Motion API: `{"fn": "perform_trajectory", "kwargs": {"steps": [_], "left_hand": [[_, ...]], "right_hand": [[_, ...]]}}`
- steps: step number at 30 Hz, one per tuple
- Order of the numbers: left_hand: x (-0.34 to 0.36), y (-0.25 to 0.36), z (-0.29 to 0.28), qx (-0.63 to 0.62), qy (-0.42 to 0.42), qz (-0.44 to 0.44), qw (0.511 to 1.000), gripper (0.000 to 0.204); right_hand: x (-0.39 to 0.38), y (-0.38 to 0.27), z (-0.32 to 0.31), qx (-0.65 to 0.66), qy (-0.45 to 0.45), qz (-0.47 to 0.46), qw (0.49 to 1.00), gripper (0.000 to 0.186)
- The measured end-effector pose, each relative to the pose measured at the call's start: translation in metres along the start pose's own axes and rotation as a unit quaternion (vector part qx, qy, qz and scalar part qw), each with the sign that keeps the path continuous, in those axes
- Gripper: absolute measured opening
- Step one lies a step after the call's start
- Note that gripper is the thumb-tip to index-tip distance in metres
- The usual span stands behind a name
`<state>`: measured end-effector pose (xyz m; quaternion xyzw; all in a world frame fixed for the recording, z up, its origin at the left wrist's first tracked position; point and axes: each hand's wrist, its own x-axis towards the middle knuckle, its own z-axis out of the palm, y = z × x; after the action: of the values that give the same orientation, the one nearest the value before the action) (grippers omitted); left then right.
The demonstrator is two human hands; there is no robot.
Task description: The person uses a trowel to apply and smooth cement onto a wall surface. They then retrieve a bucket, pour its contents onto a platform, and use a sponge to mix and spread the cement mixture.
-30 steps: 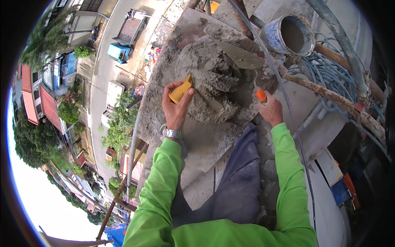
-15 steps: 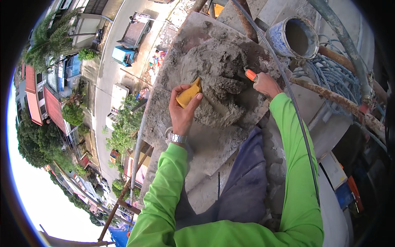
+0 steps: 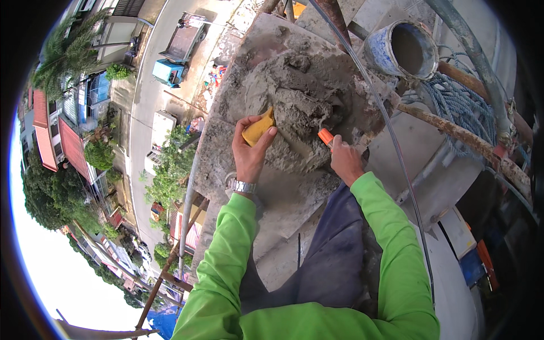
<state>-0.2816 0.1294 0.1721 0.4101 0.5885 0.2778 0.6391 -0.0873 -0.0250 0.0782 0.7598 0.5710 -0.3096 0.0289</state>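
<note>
A heap of wet grey mortar (image 3: 277, 85) lies on a mortar-smeared board (image 3: 218, 150) in front of me. My left hand (image 3: 247, 158), with a metal watch on its wrist, grips a yellow sponge (image 3: 259, 130) between thumb and fingers at the heap's near left edge. On the right side, my right hand (image 3: 347, 161) is closed round the orange handle (image 3: 325, 136) of a trowel. The trowel's blade is mostly hidden against the mortar, so I cannot make out its outline.
At the far right stands a blue-and-white bucket (image 3: 403, 51) with grey liquid inside. Blue rope (image 3: 459, 110) is heaped near a rusty pipe (image 3: 447, 129). A dark cable (image 3: 391, 122) crosses in front on the right. Beyond the board's left edge, a street (image 3: 148, 73) lies far below.
My right hand has pulled the trowel toward me and to the left, along the mortar's near right side. The left hand stays almost still with the sponge.
</note>
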Motion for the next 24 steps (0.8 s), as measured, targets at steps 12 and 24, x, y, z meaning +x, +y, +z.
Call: {"fn": "perform_trajectory", "kwargs": {"steps": [12, 24], "left_hand": [[0.0, -0.001, 0.007, 0.001, -0.008, 0.014, 1.0, 0.039], [-0.006, -0.002, -0.002, 0.004, -0.018, 0.006, 1.0, 0.04]], "right_hand": [[-0.053, 0.039, -0.01, 0.19, -0.057, 0.139, 0.97, 0.032], [-0.109, 0.066, 0.106, 0.344, -0.2, 0.288, 0.871, 0.03]]}}
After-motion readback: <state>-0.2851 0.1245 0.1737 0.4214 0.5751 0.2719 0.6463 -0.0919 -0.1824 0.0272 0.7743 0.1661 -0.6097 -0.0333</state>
